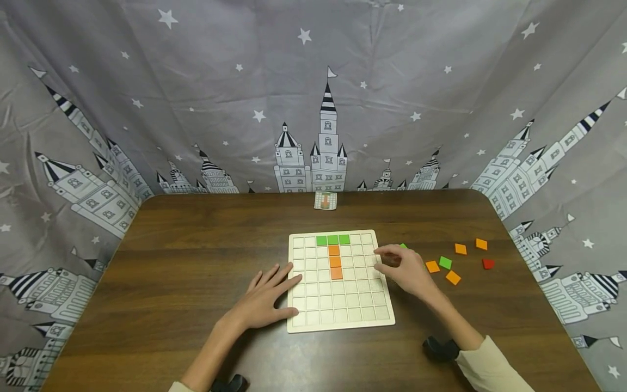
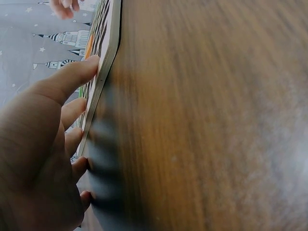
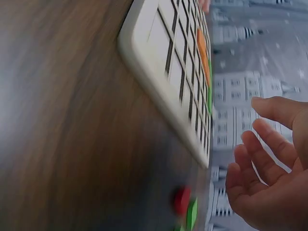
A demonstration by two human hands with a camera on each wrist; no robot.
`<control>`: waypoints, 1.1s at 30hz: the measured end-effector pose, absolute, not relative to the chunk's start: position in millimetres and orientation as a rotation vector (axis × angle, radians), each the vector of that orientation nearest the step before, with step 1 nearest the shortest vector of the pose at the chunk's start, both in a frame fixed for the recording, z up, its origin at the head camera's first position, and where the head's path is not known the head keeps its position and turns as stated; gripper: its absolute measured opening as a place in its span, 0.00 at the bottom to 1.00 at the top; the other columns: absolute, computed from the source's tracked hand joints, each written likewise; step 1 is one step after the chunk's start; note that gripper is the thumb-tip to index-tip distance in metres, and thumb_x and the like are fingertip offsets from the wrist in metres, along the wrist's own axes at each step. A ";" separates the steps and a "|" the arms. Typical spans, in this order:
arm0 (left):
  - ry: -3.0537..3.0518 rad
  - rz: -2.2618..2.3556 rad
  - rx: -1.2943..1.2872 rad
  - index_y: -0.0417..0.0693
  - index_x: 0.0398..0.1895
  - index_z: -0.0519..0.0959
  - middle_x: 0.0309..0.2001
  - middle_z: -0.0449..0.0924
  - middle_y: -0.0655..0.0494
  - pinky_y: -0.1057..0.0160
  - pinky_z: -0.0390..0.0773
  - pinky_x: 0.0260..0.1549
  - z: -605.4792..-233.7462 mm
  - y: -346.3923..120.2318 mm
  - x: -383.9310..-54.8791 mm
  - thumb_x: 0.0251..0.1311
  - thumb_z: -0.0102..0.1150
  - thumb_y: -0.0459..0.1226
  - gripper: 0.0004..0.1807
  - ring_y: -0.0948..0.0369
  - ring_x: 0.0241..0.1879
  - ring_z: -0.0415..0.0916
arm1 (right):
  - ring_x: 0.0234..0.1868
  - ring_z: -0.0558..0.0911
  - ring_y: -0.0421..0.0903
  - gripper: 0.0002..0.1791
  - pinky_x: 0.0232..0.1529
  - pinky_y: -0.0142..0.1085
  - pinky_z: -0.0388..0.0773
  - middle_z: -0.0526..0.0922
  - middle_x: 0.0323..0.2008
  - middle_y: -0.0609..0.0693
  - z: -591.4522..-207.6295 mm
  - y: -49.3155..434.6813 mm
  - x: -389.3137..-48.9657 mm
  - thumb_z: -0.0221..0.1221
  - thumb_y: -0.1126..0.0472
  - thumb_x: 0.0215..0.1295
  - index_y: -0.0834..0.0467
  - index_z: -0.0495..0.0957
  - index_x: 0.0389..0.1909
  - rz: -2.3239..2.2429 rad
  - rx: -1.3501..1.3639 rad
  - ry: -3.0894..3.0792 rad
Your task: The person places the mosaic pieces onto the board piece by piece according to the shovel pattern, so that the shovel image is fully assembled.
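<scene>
A pale square grid board [image 1: 318,302] lies on the table, with several green tiles [image 1: 333,240] in its top row. Below the middle one runs a column of orange tiles [image 1: 335,261]. My left hand [image 1: 262,299] rests at the board's left edge, fingers spread, its thumb and fingertips on the rim. At the right edge hovers my right hand [image 1: 407,272], thumb and fingers apart. The right wrist view shows nothing between those fingers. A green tile [image 1: 404,246] is partly hidden behind this hand.
Loose tiles are scattered right of the board: several orange ones [image 1: 453,277], a green tile [image 1: 445,262] and a red tile [image 1: 487,264]. A small pattern card [image 1: 325,200] stands at the table's back edge, before a grey castle-print curtain [image 1: 382,109].
</scene>
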State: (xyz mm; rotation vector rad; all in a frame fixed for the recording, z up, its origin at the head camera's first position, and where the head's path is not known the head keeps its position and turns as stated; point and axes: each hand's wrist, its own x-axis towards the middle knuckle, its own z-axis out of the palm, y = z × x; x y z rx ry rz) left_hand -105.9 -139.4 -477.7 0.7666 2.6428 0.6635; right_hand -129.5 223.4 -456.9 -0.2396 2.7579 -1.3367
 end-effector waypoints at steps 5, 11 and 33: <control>2.633 0.676 0.760 0.55 0.76 0.64 0.78 0.50 0.49 0.33 0.40 0.68 -478.3 -139.4 -105.7 0.63 0.62 0.56 0.40 0.44 0.76 0.42 | 0.51 0.82 0.59 0.20 0.51 0.53 0.78 0.83 0.52 0.60 -460.0 258.0 -117.1 0.69 0.59 0.62 0.62 0.82 0.53 -1.370 -0.119 2.813; 2.638 0.673 0.755 0.55 0.76 0.64 0.78 0.50 0.49 0.33 0.40 0.68 -478.1 -140.5 -104.7 0.63 0.62 0.56 0.40 0.43 0.76 0.42 | 0.50 0.82 0.58 0.24 0.47 0.39 0.80 0.82 0.53 0.62 -465.2 289.9 -104.3 0.69 0.57 0.63 0.63 0.80 0.58 -1.376 0.022 2.871; 2.642 0.664 0.773 0.55 0.76 0.64 0.78 0.50 0.50 0.33 0.40 0.68 -479.5 -139.9 -106.6 0.63 0.62 0.57 0.40 0.44 0.76 0.42 | 0.52 0.78 0.66 0.23 0.42 0.57 0.57 0.82 0.52 0.65 -477.7 319.7 -99.5 0.68 0.57 0.63 0.65 0.81 0.55 -1.037 0.190 2.982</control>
